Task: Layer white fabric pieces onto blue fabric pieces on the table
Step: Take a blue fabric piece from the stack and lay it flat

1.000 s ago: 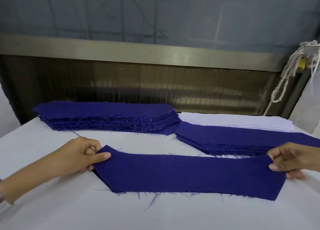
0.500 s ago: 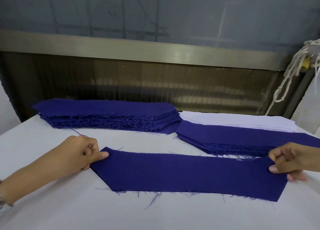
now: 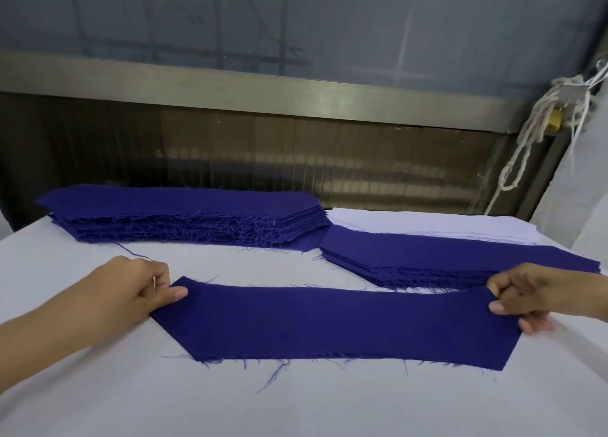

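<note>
As fingers point(image 3: 174, 294) pinch its angled ends, frayed blue fabric point(image 3: 329, 324) lies spread.

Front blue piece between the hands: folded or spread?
Spread. The blue piece lies flat at full length on the table, left hand and right hand pinching its ends; no fold shows.
</note>
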Motion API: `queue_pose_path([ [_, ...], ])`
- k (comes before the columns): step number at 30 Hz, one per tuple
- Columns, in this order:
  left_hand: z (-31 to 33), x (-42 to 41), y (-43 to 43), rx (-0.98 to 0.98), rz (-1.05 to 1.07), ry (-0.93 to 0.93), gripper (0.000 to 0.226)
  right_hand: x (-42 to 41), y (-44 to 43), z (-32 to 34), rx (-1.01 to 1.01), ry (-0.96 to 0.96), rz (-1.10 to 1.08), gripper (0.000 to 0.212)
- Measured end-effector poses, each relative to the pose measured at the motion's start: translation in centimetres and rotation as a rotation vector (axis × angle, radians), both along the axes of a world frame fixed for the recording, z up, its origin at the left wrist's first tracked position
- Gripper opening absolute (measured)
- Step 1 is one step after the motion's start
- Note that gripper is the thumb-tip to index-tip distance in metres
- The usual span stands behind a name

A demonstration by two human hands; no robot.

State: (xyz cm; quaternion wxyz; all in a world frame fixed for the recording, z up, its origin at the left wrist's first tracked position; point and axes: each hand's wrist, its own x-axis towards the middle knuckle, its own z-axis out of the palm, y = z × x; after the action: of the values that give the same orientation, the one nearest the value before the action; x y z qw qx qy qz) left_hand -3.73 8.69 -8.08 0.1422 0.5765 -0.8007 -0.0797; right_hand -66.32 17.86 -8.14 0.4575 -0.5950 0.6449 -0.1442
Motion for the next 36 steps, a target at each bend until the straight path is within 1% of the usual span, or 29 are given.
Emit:
queue_pose_path([
  [6, -0.4, 0.7, -0.3, -0.039, 0.016, -0.014, 0.045, 0.1, 0.2, 0.1, 0.016, 0.002, 0.011, 0.023],
  [10, -0.5, 0.8, -0.3, -0.041, 0.028, 0.019, 0.046, 0.0, 0.3, 0.0, 0.009, -0.005, 0.016, 0.021],
  [13, -0.4, 0.7, -0.3, -0.054, 0.035, 0.018, 0.045, 0.3, 0.5, 0.3, 0.009, 0.032, 0.003, 0.023],
  [15, -0.3, 0.7, -0.2, -0.061, 0.051, 0.016, 0.04, 0.8, 0.8, 0.6, 0.005, 0.101, -0.026, 0.028],
  [17, -0.2, 0.6, -0.1, -0.075, 0.051, 0.012, 0.034, 1.4, 1.3, 1.2, 0.003, 0.231, -0.064, 0.035],
  [19, -0.2, 0.5, 0.0, -0.103, 0.015, 0.025, 0.037, 1.9, 1.8, 2.0, 0.012, 0.353, -0.111, 0.045],
  [21, -0.3, 0.5, 0.2, -0.11, -0.08, 0.031, 0.047, 2.3, 2.2, 2.7, 0.015, 0.407, -0.14, 0.052],
  [23, -0.4, 0.3, 0.5, -0.083, -0.166, 0.001, 0.05, 2.5, 2.3, 3.0, 0.007, 0.415, -0.164, 0.062],
  [26, -0.5, 0.1, 0.7, -0.09, -0.232, -0.032, 0.055, 3.2, 2.3, 3.3, -0.017, 0.417, -0.197, 0.078],
  [30, -0.4, -0.1, 0.8, -0.08, -0.273, 0.035, 0.055, 4.3, 2.7, 3.6, -0.034, 0.422, -0.178, 0.074],
  [36, -0.4, -0.3, 0.9, -0.042, -0.274, 0.081, 0.053, 5.5, 3.1, 3.8, -0.069, 0.425, -0.085, 0.075],
])
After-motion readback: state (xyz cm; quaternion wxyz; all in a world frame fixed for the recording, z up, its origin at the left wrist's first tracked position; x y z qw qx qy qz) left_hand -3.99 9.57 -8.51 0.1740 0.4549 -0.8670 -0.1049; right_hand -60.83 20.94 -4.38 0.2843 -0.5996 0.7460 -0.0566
